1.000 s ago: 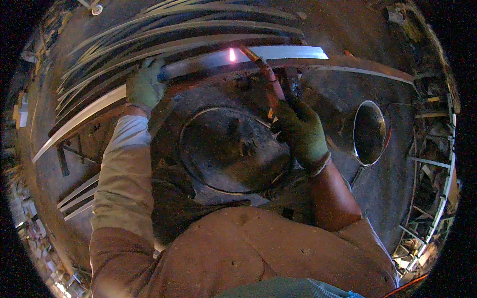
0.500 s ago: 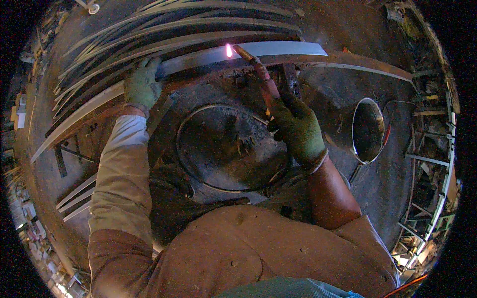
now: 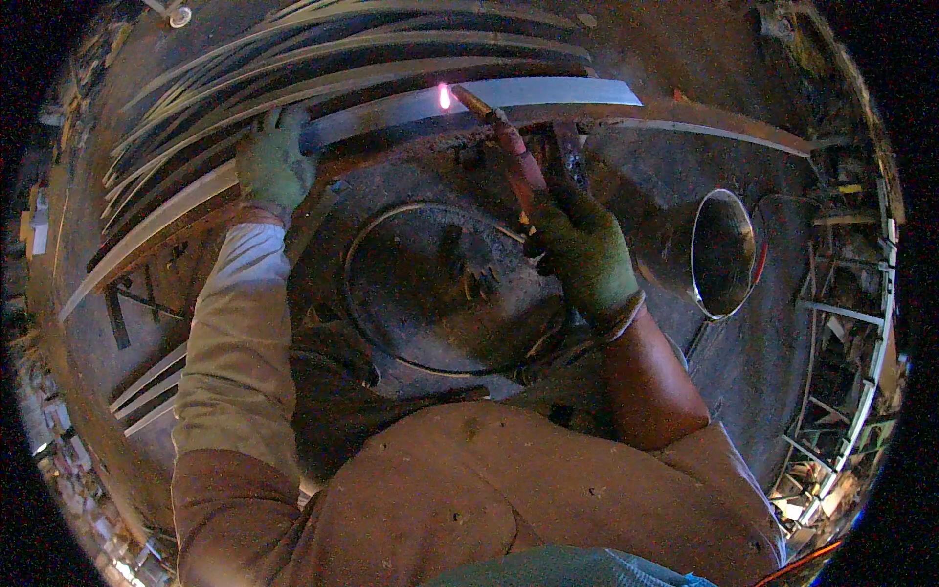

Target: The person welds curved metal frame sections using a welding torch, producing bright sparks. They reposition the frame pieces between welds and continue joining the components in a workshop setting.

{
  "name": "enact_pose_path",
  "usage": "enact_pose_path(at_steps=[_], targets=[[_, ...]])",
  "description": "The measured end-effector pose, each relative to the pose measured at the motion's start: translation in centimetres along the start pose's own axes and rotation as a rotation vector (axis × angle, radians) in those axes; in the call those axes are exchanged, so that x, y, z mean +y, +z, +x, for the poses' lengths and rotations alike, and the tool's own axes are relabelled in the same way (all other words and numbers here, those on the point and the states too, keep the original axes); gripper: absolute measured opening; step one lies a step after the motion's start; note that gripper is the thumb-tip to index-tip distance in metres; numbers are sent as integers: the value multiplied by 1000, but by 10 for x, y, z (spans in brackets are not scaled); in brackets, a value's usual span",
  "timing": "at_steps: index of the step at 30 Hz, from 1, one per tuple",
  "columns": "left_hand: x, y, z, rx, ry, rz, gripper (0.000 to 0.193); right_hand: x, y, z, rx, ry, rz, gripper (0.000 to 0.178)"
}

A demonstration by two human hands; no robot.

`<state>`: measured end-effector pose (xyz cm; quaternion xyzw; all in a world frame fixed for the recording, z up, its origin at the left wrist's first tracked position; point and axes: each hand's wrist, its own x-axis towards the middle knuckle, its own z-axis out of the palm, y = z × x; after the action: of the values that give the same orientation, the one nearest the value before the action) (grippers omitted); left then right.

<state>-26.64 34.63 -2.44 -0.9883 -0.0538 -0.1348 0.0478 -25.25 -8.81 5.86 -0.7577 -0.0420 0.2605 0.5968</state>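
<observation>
My right hand [image 3: 587, 249], in a green glove, is closed round a welding torch [image 3: 515, 157] with a reddish neck. Its brass-coloured nozzle points at a long curved metal strip [image 3: 562, 93]. A bright pink-white glow [image 3: 445, 96] burns at the strip just left of the nozzle tip. Farther left, my gloved left hand [image 3: 274, 166] grips the same strip, its fingers bent over the far edge; the thumb is hard to make out. Beneath the strip runs a rusty curved bar [image 3: 391, 157].
Several curved metal strips [image 3: 391, 49] lie beyond the work. A large metal ring [image 3: 349, 284] is on the dark floor in front of me. To the right stands a round metal bucket [image 3: 696, 249]; past it is a metal frame [image 3: 866, 391]. More strips [image 3: 147, 377] lie at the left.
The glow and the torch tip have shifted slightly left along the strip. Both hands keep their holds; the whole view has moved a little.
</observation>
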Motion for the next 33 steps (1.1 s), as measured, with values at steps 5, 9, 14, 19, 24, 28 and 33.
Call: enact_pose_path(at_steps=[5,9,14,19,24,28,33], targets=[[11,-4,4,-6,-85,67,66,-2,3,-1,8,-5,-19,53],[13,-6,9,-2,-120,99,67,-3,7,-2,12,-11,-38,53],[15,-9,13,-2,-93,130,69,-7,9,-2,18,-27,-59,53],[-8,12,9,18,-48,21,65,-2,8,6,6,-156,-149,54],[24,-15,12,-114,-65,88,60,21,-2,11,-2,-280,-221,52],[23,-12,10,-28,-50,132,60,21,-1,13,-18,-281,-199,51],[24,-12,10,-106,-101,43,67,-13,8,2,4,-35,-104,52]])
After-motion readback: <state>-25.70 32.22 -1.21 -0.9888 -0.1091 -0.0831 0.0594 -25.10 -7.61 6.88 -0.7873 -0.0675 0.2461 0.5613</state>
